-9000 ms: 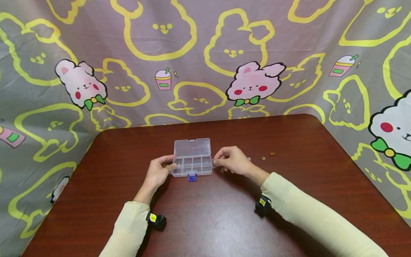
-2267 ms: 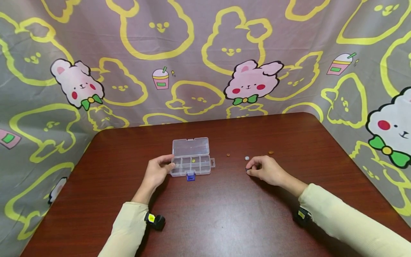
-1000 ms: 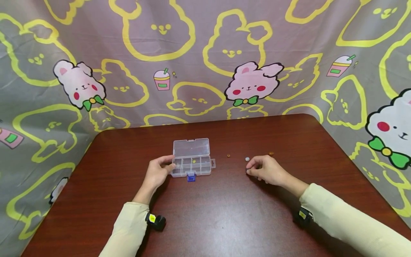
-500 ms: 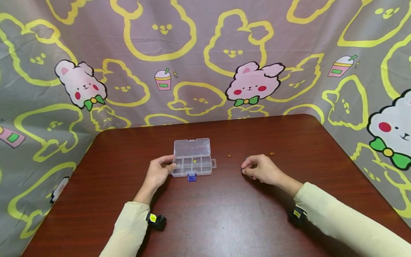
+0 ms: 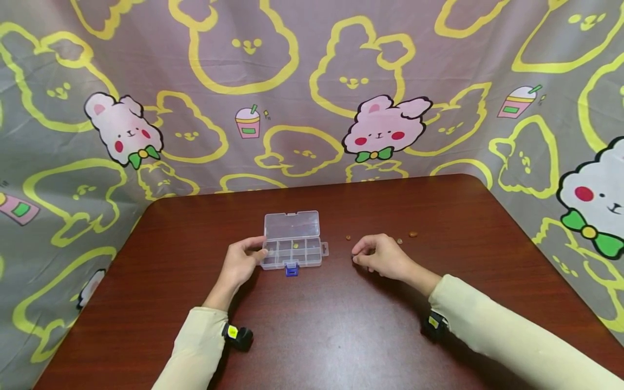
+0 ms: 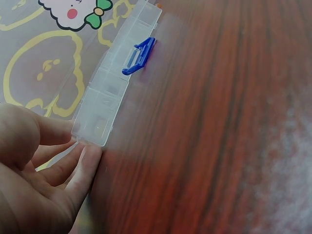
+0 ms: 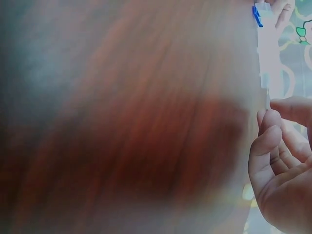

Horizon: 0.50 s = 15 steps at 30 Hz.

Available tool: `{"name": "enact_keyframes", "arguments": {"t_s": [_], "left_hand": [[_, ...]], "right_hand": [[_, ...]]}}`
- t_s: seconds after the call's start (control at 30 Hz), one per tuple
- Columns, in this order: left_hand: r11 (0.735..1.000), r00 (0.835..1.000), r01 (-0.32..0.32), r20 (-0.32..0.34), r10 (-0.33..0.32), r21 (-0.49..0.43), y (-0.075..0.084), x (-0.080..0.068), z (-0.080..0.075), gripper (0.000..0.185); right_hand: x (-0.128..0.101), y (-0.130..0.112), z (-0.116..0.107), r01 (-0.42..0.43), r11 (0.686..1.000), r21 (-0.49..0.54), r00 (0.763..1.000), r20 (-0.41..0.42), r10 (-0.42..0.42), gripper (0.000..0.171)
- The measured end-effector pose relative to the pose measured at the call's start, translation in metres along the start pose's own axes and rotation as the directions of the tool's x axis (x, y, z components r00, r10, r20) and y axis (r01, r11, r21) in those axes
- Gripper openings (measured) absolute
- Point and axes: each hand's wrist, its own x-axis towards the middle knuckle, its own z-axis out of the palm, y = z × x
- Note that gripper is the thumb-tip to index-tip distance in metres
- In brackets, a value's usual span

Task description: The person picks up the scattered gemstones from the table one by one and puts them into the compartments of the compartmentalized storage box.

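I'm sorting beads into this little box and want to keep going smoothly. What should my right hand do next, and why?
Probably carry the right hand leftward over the open clear box and let go above a compartment. Its fingers are curled as if pinching something small, though the item itself is hidden, and the left hand steadies the box's left end.

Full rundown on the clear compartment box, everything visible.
The compartment box is small, clear plastic, divided into two rows of small cells, with a blue latch on its near edge and a tab on its right end. Its lid is open, lying back. One cell holds a small yellow piece. It sits flat on the table; the left hand touches its left end.
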Motion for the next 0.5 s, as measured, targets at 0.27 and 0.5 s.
{"name": "enact_keyframes", "arguments": {"t_s": [0.27, 0.5], "left_hand": [[1.0, 1.0, 0.005, -0.002, -0.005, -0.017, -0.001, 0.0, 0.0, 0.033], [1.0, 1.0, 0.003, -0.004, -0.003, -0.015, -0.001, 0.0, 0.0, 0.033]], "right_hand": [[0.009, -0.01, 0.007, 0.01, 1.0, -0.011, 1.0, -0.002, -0.01, 0.006], [0.017, -0.018, 0.013, 0.031, 0.999, 0.005, 0.999, -0.005, -0.031, 0.006]]}}
